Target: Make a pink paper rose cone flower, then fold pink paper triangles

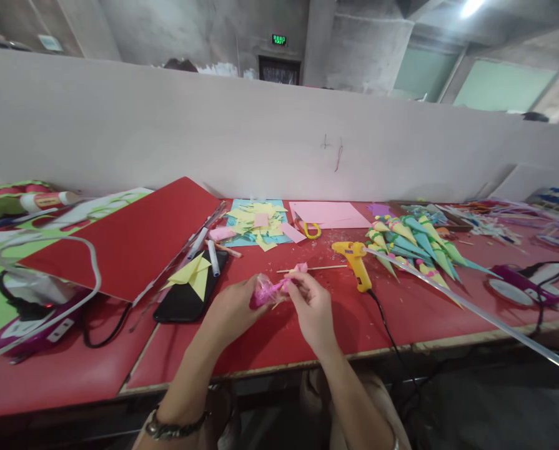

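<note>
My left hand (235, 310) is closed round a shiny, translucent pink bundle (263, 290) above the red table. My right hand (313, 306) pinches a small pink piece (298, 270) at the bundle's right side, its fingertips almost meeting the left hand. Just behind the right hand lies a thin wooden stick (328, 268). To the right a yellow glue gun (356, 265) lies on its side with a long clear glue stick in its back. A black phone (178, 304) with folded yellow paper (195, 276) on it is left of my hands.
Yellow scraps (260, 219) and pink paper (328, 214) lie at the back, with yellow-handled scissors (312, 231) between. Paper cones (417, 244) are heaped at right. A red board (133, 240) leans at left near a power strip (64, 328). Another strip (518, 284) is far right.
</note>
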Demonstrator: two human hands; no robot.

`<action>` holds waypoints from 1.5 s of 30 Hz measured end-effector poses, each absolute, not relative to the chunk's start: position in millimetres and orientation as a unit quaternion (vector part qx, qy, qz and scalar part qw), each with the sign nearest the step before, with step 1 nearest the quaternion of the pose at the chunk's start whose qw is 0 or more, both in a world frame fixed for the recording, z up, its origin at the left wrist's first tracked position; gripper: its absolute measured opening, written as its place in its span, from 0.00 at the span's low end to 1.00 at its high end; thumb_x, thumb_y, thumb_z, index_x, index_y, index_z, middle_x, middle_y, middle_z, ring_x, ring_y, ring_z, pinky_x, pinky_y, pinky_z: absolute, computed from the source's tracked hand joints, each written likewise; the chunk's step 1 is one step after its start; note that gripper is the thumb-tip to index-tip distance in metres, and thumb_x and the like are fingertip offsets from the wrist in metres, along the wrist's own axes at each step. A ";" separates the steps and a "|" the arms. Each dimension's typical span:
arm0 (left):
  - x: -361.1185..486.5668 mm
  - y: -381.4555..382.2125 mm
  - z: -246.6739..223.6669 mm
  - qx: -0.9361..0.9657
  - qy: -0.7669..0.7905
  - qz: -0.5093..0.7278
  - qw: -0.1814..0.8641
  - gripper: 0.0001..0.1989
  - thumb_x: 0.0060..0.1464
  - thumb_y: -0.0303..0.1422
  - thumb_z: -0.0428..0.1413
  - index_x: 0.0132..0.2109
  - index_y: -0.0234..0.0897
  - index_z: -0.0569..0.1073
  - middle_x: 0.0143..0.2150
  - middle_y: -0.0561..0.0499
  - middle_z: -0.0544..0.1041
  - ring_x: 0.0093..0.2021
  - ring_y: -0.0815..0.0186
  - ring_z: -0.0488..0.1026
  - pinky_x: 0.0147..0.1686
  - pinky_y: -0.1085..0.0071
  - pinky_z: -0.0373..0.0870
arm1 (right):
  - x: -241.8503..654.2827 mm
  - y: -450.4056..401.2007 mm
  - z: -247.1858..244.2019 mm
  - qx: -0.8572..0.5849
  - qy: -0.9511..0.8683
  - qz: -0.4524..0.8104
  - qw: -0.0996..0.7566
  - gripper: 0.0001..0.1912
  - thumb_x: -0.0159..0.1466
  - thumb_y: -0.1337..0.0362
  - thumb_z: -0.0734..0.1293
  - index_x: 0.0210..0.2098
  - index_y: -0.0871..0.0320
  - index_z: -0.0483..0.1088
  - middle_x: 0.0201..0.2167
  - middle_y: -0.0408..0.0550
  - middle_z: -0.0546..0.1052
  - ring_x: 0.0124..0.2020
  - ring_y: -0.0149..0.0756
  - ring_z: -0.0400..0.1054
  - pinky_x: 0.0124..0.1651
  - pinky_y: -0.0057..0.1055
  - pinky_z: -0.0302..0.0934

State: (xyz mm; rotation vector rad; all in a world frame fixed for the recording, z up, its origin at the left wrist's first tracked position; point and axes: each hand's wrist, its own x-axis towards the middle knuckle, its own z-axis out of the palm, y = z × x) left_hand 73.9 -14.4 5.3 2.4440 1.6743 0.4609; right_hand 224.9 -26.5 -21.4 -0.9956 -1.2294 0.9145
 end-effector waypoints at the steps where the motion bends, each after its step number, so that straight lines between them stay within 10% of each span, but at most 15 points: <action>1: 73.7 -14.2 4.9 0.813 0.557 0.155 0.069 0.18 0.53 0.42 0.47 0.48 0.39 0.65 0.36 0.45 0.77 0.37 0.57 0.74 0.32 0.71 0.63 | 224.6 -28.0 -20.2 -0.439 -0.543 0.375 0.611 0.09 0.59 0.59 0.61 0.32 0.59 0.69 0.25 0.44 0.73 0.24 0.32 0.69 0.30 0.28 0.64; 19: 75.9 -12.5 1.5 0.819 0.550 0.137 0.090 0.19 0.52 0.39 0.49 0.51 0.37 0.63 0.40 0.44 0.77 0.39 0.54 0.74 0.33 0.68 0.65 | 225.2 -27.9 -18.3 -0.449 -0.540 0.352 0.619 0.11 0.60 0.61 0.60 0.37 0.58 0.71 0.38 0.49 0.76 0.42 0.38 0.69 0.44 0.32 0.62; 31: 78.1 -18.3 9.3 0.800 0.581 0.133 0.071 0.29 0.52 0.47 0.47 0.57 0.37 0.57 0.32 0.46 0.77 0.32 0.57 0.75 0.27 0.72 0.62 | 225.2 -25.5 -16.6 -0.398 -0.435 0.439 0.678 0.12 0.56 0.59 0.64 0.37 0.59 0.67 0.31 0.47 0.75 0.31 0.33 0.71 0.36 0.32 0.66; 45: 73.3 -15.9 -6.1 0.715 0.657 0.239 -0.026 0.25 0.50 0.39 0.50 0.52 0.27 0.64 0.52 0.31 0.66 0.55 0.44 0.59 0.50 0.51 0.57 | 222.7 -26.9 -18.2 -0.410 -0.499 0.377 0.664 0.06 0.60 0.63 0.61 0.36 0.57 0.64 0.33 0.47 0.73 0.33 0.35 0.71 0.35 0.31 0.66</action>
